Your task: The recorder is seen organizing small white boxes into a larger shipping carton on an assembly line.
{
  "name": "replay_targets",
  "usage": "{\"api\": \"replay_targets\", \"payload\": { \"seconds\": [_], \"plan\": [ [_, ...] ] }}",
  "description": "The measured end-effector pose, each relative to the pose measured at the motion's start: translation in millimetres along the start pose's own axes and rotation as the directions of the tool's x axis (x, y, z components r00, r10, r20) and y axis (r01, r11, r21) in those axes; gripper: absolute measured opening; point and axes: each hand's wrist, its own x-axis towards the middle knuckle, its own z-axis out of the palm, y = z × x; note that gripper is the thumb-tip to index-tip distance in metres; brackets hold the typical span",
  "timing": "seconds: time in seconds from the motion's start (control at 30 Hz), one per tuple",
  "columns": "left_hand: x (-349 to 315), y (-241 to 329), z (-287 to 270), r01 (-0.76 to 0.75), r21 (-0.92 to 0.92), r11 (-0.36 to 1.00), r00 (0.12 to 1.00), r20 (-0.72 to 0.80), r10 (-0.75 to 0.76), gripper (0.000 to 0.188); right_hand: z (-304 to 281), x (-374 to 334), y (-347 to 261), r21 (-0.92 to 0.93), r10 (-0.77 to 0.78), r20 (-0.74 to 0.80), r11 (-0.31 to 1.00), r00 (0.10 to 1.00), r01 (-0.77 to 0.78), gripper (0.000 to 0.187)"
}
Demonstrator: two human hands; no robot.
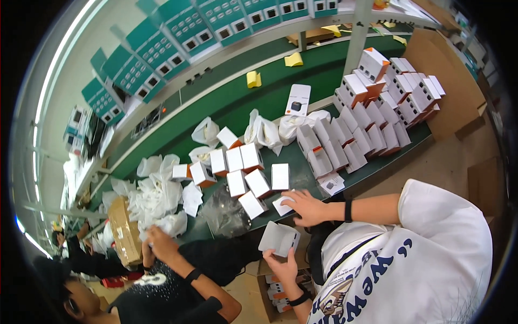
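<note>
My left hand (283,266) holds up an open white box (279,238), its flap raised and its inside showing, just off the table's near edge. My right hand (306,208) reaches over the table edge, its fingers on a closed white box (281,206); the fingers partly cover that box. Beyond it stands a loose group of closed white boxes with orange sides (258,183). To the right are rows of open white boxes (350,137) with raised flaps. A folded paper leaflet (331,184) lies at their near end.
At left, a co-worker in black handles a white plastic bag (174,223) beside a bag heap and a brown carton (124,231). Clear plastic (229,210) lies near the table edge. Stacked boxes (413,92) stand far right. Teal boxes (183,27) line the shelf above.
</note>
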Motion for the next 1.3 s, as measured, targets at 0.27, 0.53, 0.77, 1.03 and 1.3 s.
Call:
{"api": "replay_targets", "payload": {
  "seconds": [0.27,0.53,0.77,1.03,1.3],
  "plan": [
    [75.1,83.2,33.3,-0.052,-0.374,0.926,0.915,0.354,0.194,0.075,-148.5,-46.8,-13.3,0.580,-0.098,0.228,0.813,0.969,-0.054,0.092],
    [205.6,34.9,148.1,-0.303,0.287,0.909,0.924,0.320,0.208,0.096,-168.0,-7.6,23.5,0.478,0.418,-0.610,0.871,0.673,-0.108,0.093],
    [228.2,25.5,190.0,-0.006,0.593,0.805,0.973,0.190,-0.133,0.090,-143.3,58.9,51.4,0.225,0.425,-0.584,0.903,0.692,-0.365,0.097],
    [224.4,108.2,138.7,-0.062,0.349,0.935,0.981,-0.154,0.122,0.067,-104.9,76.2,92.2,-0.100,0.345,-0.599,0.863,0.723,-0.495,0.072],
    [144.6,121.3,44.2,0.089,0.372,0.924,0.949,-0.314,0.035,0.064,-91.6,60.3,71.0,-0.160,0.273,-0.567,0.889,0.777,-0.430,0.068]
  ]
}}
